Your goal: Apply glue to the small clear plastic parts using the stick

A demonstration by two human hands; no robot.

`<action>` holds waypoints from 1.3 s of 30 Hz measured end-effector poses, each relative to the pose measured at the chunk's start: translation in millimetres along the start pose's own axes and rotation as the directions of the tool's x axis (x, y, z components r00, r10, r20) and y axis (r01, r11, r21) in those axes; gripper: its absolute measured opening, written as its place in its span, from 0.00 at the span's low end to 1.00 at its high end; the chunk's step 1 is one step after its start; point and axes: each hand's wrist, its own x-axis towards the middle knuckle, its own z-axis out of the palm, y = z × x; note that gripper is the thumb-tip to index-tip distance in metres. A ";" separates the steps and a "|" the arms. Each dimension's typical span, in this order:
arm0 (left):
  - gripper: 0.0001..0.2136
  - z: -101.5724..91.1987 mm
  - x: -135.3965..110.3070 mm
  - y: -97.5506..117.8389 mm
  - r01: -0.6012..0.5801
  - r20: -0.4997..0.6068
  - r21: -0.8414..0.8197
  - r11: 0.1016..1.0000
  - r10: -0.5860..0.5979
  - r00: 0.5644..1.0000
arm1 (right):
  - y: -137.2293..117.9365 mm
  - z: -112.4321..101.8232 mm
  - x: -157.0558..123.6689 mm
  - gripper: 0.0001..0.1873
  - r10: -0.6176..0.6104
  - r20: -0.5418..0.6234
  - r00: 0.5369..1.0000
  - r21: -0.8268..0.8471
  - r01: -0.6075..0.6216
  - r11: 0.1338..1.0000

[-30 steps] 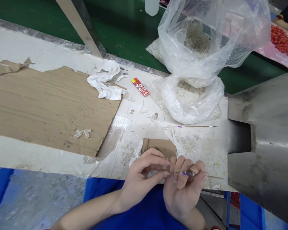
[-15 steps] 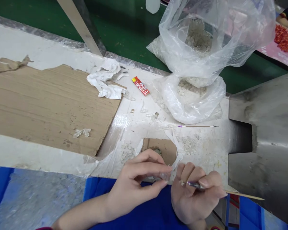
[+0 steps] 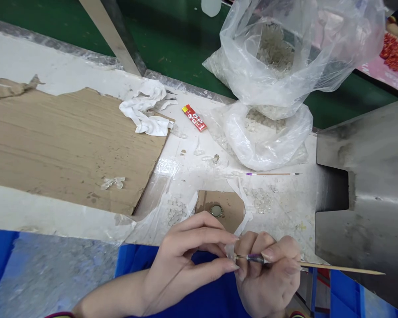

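Left hand (image 3: 185,254): thumb and fingertips are pinched on a small clear piece (image 3: 230,251) at the near edge of the table (image 3: 295,212), above a blue garment (image 3: 205,296). The piece is translucent and colourless. It is too small to make out its shape.

Right hand (image 3: 268,276): fingers are closed around a thin brush (image 3: 334,266), gripped like a pen. The brush has a pale wooden handle running out to the right, with a purple band close to the fingers. Its tip meets the clear piece, and the two hands touch at that point.

Surroundings: a second brush (image 3: 272,174) of the same kind lies flat further back on the table. A round metal cap (image 3: 216,210) sits on a small cardboard patch (image 3: 232,205) just beyond the left hand. Loose clear pieces (image 3: 260,199) are scattered beside the patch. Two clear plastic bags hold more of them, the upper bag (image 3: 252,84) resting on the lower bag (image 3: 239,132). A large cardboard sheet (image 3: 69,145) covers the left part of the table, with a crumpled white cloth (image 3: 146,110) at its far corner. A grey metal housing (image 3: 368,185) stands at the right.

Markings: a red packet (image 3: 194,118) near the cloth carries white and yellow print, which is too small to read. No other writing is legible.
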 end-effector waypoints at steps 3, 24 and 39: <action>0.20 0.0 -1.0 0.4 -0.010 -0.001 0.007 1.000 0.010 1.000 | -0.8 1.2 1.1 0.15 -0.023 -0.016 1.000 -0.028 0.023 0.999; 0.21 0.3 -0.7 -0.6 0.012 0.035 -0.043 0.999 -0.010 0.999 | -0.4 -8.6 1.2 0.14 -0.026 -0.014 1.000 -0.029 0.025 0.999; 0.10 -2.5 -4.1 -3.3 0.202 0.134 -0.284 0.937 -0.170 0.976 | 17.3 -47.5 7.9 0.04 0.091 0.348 0.933 -0.090 -0.064 0.994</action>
